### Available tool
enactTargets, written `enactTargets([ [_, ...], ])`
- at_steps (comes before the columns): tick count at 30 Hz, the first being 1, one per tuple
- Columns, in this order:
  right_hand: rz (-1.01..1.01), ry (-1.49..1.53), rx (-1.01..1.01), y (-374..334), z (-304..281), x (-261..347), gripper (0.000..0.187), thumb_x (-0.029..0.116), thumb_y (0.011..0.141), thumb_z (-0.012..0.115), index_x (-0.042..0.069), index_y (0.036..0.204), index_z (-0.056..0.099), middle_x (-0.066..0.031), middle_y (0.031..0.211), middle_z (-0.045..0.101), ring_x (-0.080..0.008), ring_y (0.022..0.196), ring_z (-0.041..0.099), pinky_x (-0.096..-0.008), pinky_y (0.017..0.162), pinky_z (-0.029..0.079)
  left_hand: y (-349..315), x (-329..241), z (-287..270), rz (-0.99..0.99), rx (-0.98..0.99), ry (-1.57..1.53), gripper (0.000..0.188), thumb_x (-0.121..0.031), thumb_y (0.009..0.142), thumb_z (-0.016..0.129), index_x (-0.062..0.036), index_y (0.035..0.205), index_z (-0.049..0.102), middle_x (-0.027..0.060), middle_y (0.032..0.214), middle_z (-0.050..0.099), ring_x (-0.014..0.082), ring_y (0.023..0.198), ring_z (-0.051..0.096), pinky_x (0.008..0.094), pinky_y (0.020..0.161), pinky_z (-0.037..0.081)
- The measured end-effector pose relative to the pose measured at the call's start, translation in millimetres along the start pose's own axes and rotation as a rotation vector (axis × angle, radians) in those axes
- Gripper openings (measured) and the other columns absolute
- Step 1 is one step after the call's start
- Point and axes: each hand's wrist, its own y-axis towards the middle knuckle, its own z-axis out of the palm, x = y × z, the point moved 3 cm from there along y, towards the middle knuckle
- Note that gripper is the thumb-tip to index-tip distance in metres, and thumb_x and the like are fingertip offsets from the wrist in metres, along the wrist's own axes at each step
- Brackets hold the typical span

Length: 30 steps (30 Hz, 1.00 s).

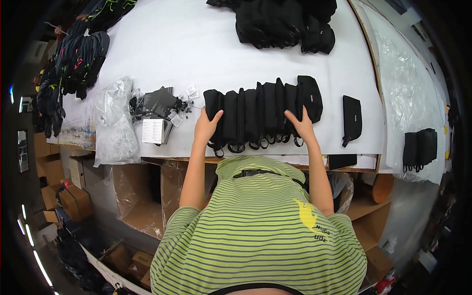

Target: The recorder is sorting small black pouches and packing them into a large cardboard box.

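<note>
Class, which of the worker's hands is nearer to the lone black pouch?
Right. The right hand holds the row of pouches near its right end, left of the lone pouch. The left hand is farther, at the row's left end.

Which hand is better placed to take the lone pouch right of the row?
Likely the right hand: it's near the right end of the row, closer to the lone pouch. The left hand is at the opposite end.

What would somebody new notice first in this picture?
Probably the bright green striped shirt, big at the bottom middle. Just above it, on the white table, a row of black pouches sits between the left grip and the right grip. Shiny clear plastic lies toward the table's left.
</note>
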Motion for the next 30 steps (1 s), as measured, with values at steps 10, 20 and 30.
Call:
enactTargets([
  [10,-0.024,-0.091,-0.027,2.0,-0.3,-15.6,0.081,0.031,0.070,0.072,0.003,0.136,0.036,-0.0223,0.114,0.059,-0.0320,0.103,0.060,-0.0355,0.088,0.046,11.7,-2.1,-13.4,0.111,-0.268,0.209,0.036,-0.032,0.082,0.059,0.0015,0.094,0.054,0.0235,0.077,0.063,0.0414,0.074,0.061,0.0475,0.065,0.048],
  [20,0.014,-0.073,-0.073,1.9,-0.7,-22.0,0.078,0.029,0.070,0.072,0.003,0.136,0.037,-0.0218,0.114,0.060,-0.0315,0.104,0.059,-0.0351,0.089,0.046,4.6,-4.9,-6.5,0.099,0.095,0.369,0.049,-0.047,0.093,0.043,-0.0001,0.107,0.047,0.0292,0.081,0.061,0.0460,0.076,0.058,0.0505,0.067,0.045],
  [30,0.112,0.210,0.043,4.8,9.2,-13.0,0.094,0.038,0.068,0.079,-0.001,0.138,0.031,-0.0191,0.129,0.048,-0.0261,0.114,0.051,-0.0334,0.095,0.042,2.7,-12.6,15.1,0.005,0.148,0.023,0.098,-0.060,0.061,0.074,0.0090,0.121,0.040,0.0256,0.107,0.060,0.0349,0.099,0.061,0.0377,0.083,0.049],
])
